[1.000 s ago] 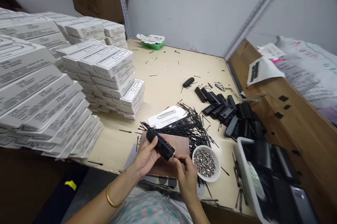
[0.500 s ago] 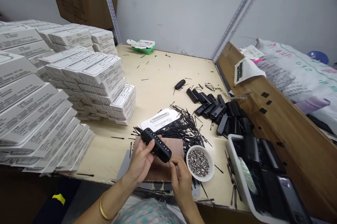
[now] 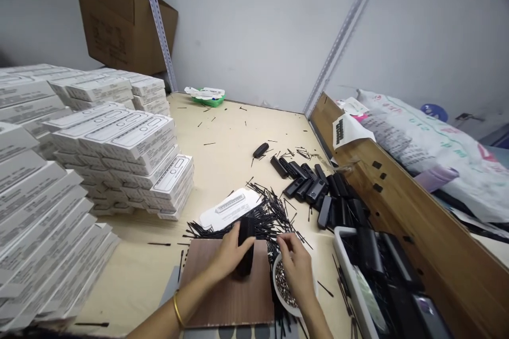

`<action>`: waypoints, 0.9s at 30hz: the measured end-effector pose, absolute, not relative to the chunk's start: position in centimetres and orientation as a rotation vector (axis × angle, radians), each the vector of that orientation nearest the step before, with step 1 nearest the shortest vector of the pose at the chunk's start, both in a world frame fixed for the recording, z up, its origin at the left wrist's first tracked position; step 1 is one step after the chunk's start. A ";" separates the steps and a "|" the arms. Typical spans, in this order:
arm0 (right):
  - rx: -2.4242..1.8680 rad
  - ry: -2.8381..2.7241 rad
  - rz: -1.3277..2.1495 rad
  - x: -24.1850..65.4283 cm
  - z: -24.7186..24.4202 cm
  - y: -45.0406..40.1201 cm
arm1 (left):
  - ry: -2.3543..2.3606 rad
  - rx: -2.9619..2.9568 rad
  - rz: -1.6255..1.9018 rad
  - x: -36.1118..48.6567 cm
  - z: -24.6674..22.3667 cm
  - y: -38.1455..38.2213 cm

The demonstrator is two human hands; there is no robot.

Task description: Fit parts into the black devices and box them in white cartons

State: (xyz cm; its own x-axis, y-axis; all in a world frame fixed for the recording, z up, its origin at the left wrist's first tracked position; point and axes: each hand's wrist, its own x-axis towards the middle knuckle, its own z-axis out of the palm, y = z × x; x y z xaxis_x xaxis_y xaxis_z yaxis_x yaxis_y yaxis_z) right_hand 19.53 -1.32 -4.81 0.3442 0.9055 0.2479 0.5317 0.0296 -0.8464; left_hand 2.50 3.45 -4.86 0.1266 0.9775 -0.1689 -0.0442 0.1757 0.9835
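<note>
My left hand point(image 3: 229, 255) is closed around a black oblong case point(image 3: 247, 246), which is tilted up on end over the brown board point(image 3: 207, 288). My right hand point(image 3: 297, 267) is over the white bowl point(image 3: 277, 296) of small shiny metal pieces point(image 3: 283, 286). Its fingers are bent together near the bowl's far rim; whether anything is between them cannot be seen. Many thin black sticks point(image 3: 274, 211) lie in a heap behind both hands. A white printed card point(image 3: 228, 209) rests against that heap.
Stacks of white printed boxes point(image 3: 137, 135) fill the left side. On the right are a pile of black cases point(image 3: 316, 188), a white bin point(image 3: 342, 254) of more cases and a wooden board wall point(image 3: 397, 196). A green basket point(image 3: 214, 101) stands at the back.
My right hand has left the end of the case and moved right to the bowl. My left hand has turned the case more upright, above the board. The camera view has tilted up.
</note>
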 end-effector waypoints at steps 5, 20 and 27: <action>-1.779 -1.580 0.523 17.3 -5.6 8.1 | 1.164 1.189 0.936 1.6 -5.5 5.6; -1.497 -1.742 0.704 17.2 -3.2 12.2 | 1.037 1.204 0.656 -3.8 0.3 12.3; -0.830 -1.252 1.255 17.1 -1.7 8.3 | 0.695 0.676 0.559 -2.4 -0.4 5.0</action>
State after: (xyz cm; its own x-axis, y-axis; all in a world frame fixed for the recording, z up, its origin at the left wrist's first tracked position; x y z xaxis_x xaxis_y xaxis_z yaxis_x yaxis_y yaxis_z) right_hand 17.09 8.27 -1.65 -0.1296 0.9674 0.2177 -0.2202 0.1860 -0.9576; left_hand -2.40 5.00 -0.35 0.6418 0.6611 -0.3887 -0.2379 0.6534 0.7186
